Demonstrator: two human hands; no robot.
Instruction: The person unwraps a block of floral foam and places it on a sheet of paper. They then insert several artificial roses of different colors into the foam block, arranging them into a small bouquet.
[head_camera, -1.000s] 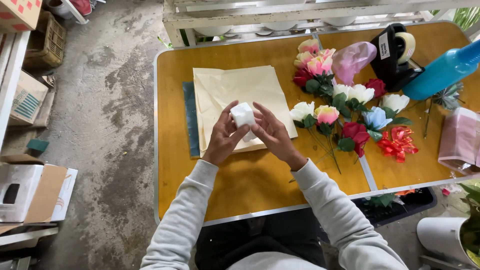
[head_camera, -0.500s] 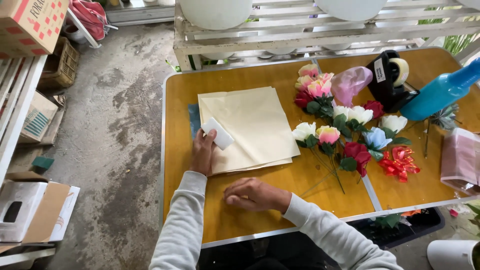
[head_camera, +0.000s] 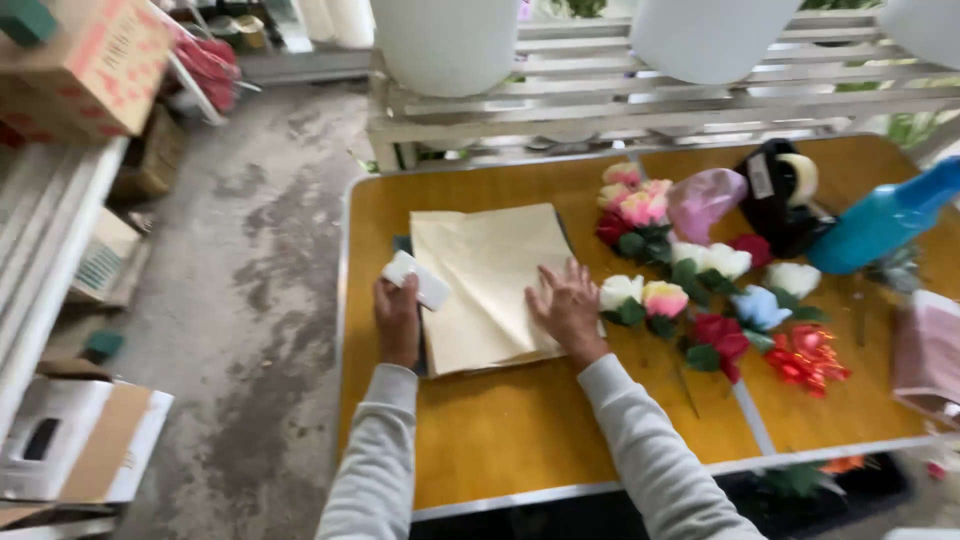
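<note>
My left hand grips a small white block at the left edge of a stack of cream paper sheets lying on the yellow table. My right hand lies flat with fingers spread on the right edge of the same stack, holding nothing. Just right of that hand lie artificial flowers in white, pink, red and blue, with green leaves.
A black tape dispenser, a pink wrapped item and a blue bottle sit at the table's far right. A white slatted rack with white pots stands behind. Cardboard boxes and shelves line the left over the concrete floor.
My right hand moved from the bare table near the front up onto the paper stack's right edge. My left hand stays at the stack's left edge with the white block.
</note>
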